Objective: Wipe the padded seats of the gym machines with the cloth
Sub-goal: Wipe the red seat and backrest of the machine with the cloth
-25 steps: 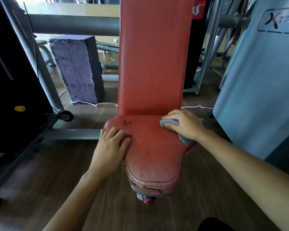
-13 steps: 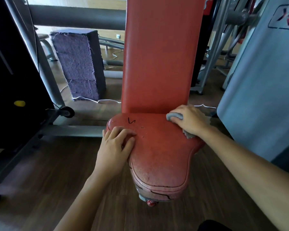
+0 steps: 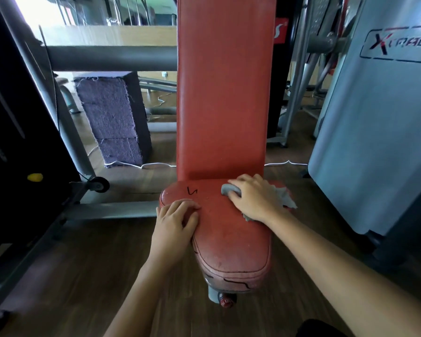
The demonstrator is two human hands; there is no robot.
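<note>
A worn red padded seat point(image 3: 231, 237) with a tall red backrest point(image 3: 223, 93) stands in the middle of the view. My right hand point(image 3: 253, 198) presses a grey cloth point(image 3: 283, 198) onto the rear right of the seat, its fingers curled over a bunched fold of the cloth near the backrest. My left hand point(image 3: 176, 221) rests on the seat's left edge with the fingers bent over the padding. A black scribble point(image 3: 192, 190) marks the seat's rear left.
A grey machine frame point(image 3: 66, 122) and a dark weight stack stand at the left. A purple fabric-covered block point(image 3: 113, 117) sits behind it on the wooden floor. A large grey padded panel point(image 3: 374, 132) rises at the right. A red knob point(image 3: 225, 300) sits under the seat's front.
My right hand with the cloth has stayed at the seat's rear right, shifting only slightly along the backrest base. My left hand has kept its place. The camera has moved a little.
</note>
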